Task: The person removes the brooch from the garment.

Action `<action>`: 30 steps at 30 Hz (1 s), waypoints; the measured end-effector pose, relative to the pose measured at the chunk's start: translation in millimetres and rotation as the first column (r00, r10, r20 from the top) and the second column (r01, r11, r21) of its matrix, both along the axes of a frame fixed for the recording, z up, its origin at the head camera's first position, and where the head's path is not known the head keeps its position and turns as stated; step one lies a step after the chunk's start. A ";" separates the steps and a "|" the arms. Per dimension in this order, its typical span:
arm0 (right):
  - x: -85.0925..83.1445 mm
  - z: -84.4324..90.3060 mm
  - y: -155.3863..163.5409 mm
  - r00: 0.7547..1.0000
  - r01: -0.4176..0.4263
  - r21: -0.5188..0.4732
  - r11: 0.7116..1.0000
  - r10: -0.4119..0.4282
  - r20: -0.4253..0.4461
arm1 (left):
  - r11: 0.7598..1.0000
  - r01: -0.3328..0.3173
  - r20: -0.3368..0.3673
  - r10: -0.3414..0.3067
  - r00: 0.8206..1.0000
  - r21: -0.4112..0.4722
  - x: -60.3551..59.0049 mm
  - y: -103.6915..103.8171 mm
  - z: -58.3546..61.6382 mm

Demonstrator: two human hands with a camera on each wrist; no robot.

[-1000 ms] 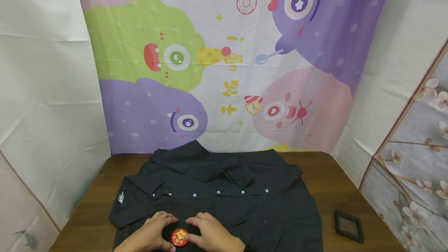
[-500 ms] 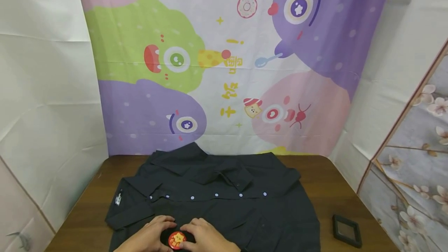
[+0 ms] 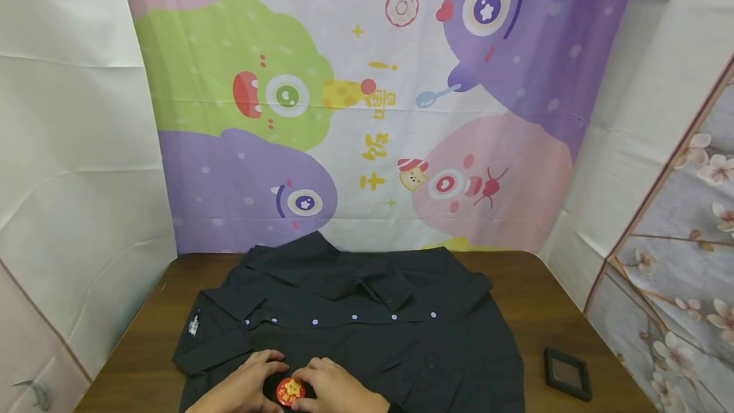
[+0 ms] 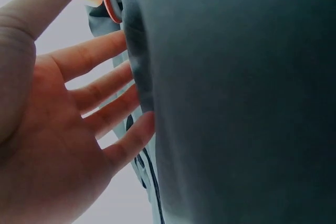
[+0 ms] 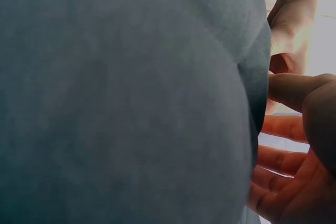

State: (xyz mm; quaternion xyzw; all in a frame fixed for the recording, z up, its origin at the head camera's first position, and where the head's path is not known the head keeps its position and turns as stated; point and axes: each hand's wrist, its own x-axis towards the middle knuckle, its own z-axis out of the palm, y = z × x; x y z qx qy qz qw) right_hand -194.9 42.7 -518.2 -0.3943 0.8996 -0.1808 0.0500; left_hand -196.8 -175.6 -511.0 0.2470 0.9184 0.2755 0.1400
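Observation:
A round red badge (image 3: pixel 290 392) with a yellow star lies on a black short-sleeved shirt (image 3: pixel 459 362). My left hand (image 3: pixel 243 384) rests on the shirt left of the badge, its thumb low by the badge's edge. In the left wrist view its fingers (image 4: pixel 100 87) are spread with tips on the cloth, and the badge's red rim (image 4: pixel 109 3) shows near the thumb. My right hand (image 3: pixel 335 387) lies to the right, thumb at the badge's lower edge and index fingertip close above it. In the right wrist view, its fingers (image 5: pixel 283 158) meet the cloth, partly hidden by it.
The shirt covers much of the brown wooden table (image 3: pixel 545 298), with white buttons along its placket and the collar near the middle. A small black square frame (image 3: pixel 566 373) lies at the right. Behind the table hangs a cartoon curtain (image 3: pixel 367 222).
My right index finger has come closer to the badge's top edge. Both hands stay around the badge, and the head view has shifted slightly.

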 end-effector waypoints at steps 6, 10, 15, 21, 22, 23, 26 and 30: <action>-0.1 -1.0 -1.5 1.000 -0.006 0.013 1.000 0.007 -0.013 | 0.999 0.024 -0.057 -0.026 0.998 -0.026 0.8 -0.1 -0.5; -0.6 -2.3 -2.3 0.999 -0.012 0.025 1.000 0.013 -0.034 | 0.999 0.021 -0.091 -0.024 0.996 -0.038 1.4 0.1 -0.9; -1.0 -2.1 -2.8 0.997 -0.032 0.035 0.999 0.034 -0.064 | 0.999 0.015 -0.119 -0.021 0.993 -0.047 1.4 2.5 -3.1; -3.7 -2.7 -4.6 0.997 -0.049 0.045 0.998 0.052 -0.057 | 0.998 0.019 -0.166 -0.029 0.986 -0.059 -0.5 5.9 -7.6; -3.9 -2.9 -5.3 0.997 -0.052 0.048 0.997 0.055 -0.050 | 0.998 0.020 -0.168 -0.030 0.985 -0.063 -0.6 6.0 -8.2; -4.0 -3.0 -6.1 0.998 -0.052 0.049 0.997 0.054 -0.033 | 0.998 0.024 -0.174 -0.035 0.984 -0.065 -0.7 5.9 -8.7; -3.6 -3.2 -7.8 0.999 -0.042 0.053 0.998 0.041 0.016 | 0.997 0.034 -0.187 -0.046 0.981 -0.068 -0.6 5.5 -10.2; -4.3 -2.9 -9.1 0.999 -0.037 0.054 0.998 0.036 0.018 | 0.997 0.039 -0.217 -0.054 0.975 -0.070 -0.7 5.1 -11.3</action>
